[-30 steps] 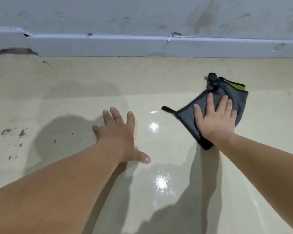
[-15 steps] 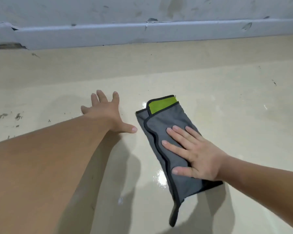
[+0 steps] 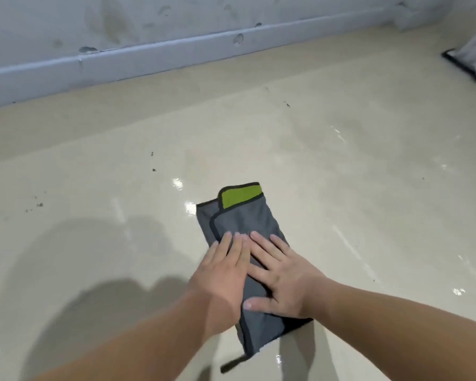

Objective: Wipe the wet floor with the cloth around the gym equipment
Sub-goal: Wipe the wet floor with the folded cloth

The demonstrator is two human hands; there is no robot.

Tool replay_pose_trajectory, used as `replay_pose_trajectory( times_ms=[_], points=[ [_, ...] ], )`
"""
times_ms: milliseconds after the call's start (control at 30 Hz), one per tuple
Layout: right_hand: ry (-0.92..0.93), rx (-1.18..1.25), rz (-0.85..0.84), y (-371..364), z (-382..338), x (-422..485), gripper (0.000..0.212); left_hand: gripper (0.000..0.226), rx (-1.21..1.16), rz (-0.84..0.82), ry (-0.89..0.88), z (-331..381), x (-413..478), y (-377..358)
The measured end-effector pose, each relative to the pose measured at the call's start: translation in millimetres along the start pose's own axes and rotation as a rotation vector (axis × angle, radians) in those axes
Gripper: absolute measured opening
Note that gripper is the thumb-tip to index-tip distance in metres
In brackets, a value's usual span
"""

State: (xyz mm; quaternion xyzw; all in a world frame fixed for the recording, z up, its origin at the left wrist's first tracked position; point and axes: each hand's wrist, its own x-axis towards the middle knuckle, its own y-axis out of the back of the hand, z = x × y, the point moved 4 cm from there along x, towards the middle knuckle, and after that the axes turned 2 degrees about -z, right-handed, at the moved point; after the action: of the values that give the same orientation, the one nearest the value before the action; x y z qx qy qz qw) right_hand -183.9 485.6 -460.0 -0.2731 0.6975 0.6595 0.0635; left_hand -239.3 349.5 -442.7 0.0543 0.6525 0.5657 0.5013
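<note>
A grey cloth (image 3: 242, 215) with black trim and a green patch at its far end lies folded on the glossy beige floor (image 3: 341, 174). My left hand (image 3: 223, 273) rests flat on the cloth's left side, fingers extended. Beside it, touching, my right hand (image 3: 283, 279) presses flat on the cloth's middle with its thumb pointing left. The cloth's near end sticks out below both hands, with a black loop trailing toward me. Wet glints (image 3: 177, 184) shine just beyond the cloth.
A pale skirting board (image 3: 149, 59) runs along the stained wall at the back. A dark-edged piece of equipment (image 3: 467, 61) shows at the far right edge. Small dirt specks (image 3: 39, 204) dot the floor to the left. Wet streaks (image 3: 349, 243) lie to the right.
My right hand has dragged the cloth from near the wall toward me. My left hand left the bare floor and now lies on the cloth beside the right. The view has swung right.
</note>
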Motion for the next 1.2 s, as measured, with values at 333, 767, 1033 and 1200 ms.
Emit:
replay_pose_trajectory(
  times_ms=[333,767,1033,1200],
  points=[
    [-0.305,0.434,-0.176,18.4,77.9,-165.7,0.049,0.086,0.053,-0.34,0.169,81.2,42.5,77.7],
    [-0.534,0.638,0.217,-49.8,138.7,-259.5,0.017,0.067,-0.021,0.244,0.275,243.1,41.7,-43.0],
    [-0.635,0.729,0.306,-81.6,151.7,-317.5,0.012,0.075,0.184,0.177,0.322,229.5,88.5,-7.2],
    [-0.719,0.732,0.346,-90.5,168.8,-348.3,0.013,0.072,-0.008,0.223,0.358,295.1,98.5,-15.5]
  ],
)
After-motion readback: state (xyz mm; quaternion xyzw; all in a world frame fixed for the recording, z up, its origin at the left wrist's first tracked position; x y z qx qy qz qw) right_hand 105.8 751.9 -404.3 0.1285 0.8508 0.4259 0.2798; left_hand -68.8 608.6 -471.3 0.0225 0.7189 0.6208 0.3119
